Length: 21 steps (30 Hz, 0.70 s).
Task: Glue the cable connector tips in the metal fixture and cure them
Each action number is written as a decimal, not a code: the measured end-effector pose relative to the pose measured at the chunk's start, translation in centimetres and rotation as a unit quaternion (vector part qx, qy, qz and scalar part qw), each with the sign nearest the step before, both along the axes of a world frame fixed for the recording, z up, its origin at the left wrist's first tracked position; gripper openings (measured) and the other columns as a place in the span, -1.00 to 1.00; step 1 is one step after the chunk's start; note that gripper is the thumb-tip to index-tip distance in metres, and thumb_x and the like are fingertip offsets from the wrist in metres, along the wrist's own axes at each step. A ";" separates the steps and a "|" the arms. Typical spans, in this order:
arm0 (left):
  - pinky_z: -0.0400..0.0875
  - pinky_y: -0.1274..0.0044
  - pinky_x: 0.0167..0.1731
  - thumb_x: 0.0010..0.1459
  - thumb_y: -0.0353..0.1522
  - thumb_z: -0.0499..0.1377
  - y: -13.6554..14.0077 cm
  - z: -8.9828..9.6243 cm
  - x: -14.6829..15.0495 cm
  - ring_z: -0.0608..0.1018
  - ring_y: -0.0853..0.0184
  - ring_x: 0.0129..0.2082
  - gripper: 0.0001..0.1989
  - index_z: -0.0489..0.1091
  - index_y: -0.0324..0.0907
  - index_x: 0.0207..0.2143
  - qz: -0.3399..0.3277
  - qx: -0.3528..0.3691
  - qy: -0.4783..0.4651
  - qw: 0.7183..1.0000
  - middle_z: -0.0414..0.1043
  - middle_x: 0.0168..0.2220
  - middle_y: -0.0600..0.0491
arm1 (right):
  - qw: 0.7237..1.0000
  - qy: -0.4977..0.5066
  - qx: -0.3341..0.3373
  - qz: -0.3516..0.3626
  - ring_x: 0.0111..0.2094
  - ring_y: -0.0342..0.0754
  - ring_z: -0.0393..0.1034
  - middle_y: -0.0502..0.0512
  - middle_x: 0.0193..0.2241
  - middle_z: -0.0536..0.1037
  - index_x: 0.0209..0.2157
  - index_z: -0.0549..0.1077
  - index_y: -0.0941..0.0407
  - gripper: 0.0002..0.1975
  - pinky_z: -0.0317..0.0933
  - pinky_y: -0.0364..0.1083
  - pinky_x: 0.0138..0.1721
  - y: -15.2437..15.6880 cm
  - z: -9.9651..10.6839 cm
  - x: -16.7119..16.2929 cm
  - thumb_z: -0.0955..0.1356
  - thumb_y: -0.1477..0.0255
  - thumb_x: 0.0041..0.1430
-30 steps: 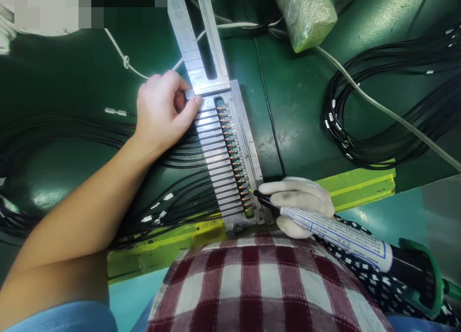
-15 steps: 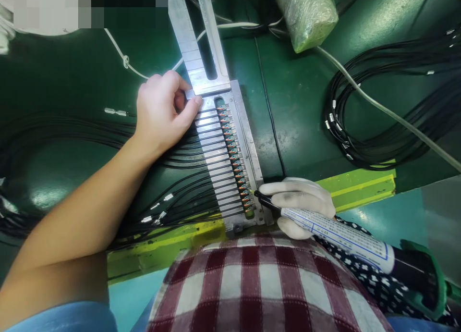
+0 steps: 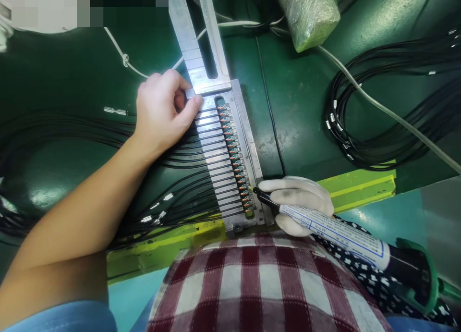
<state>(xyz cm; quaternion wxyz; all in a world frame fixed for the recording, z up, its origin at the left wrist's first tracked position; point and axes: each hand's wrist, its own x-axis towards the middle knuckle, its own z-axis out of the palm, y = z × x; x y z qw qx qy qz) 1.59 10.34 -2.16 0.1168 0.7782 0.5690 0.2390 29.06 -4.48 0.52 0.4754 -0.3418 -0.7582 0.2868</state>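
A metal fixture lies on the green tabletop, with a row of small connectors in its slot and black cables running off to the left. My bare left hand pinches the fixture's upper left edge between thumb and fingers. In my white-gloved right hand is a labelled glue syringe with a black nozzle and a green fitting at its back end. The nozzle tip is over the fixture's right side, close to the lower connectors; whether it touches them I cannot tell.
A slotted metal plate extends from the fixture's top. Coiled black cables lie to the right, and more cables to the left. A plastic-wrapped bundle and a pale cord are at the upper right. Yellow-green edging borders the table.
My right hand and the syringe have shifted slightly left and up, so the nozzle sits a little higher along the connector row. The left hand holds its place.
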 end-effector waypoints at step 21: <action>0.35 0.33 -0.15 0.08 -0.26 0.17 0.0 0.0 0.0 0.40 0.32 -0.37 -0.83 0.23 -0.14 -0.39 -0.004 0.008 -0.003 1.000 0.19 -0.51 0.14 | 0.999 -0.025 -0.032 0.005 -0.28 -0.01 0.59 0.20 -0.15 0.64 -0.23 0.47 0.11 -0.86 0.45 -0.07 -0.41 -1.8 -0.3 0.6 0.38 0.42 0.15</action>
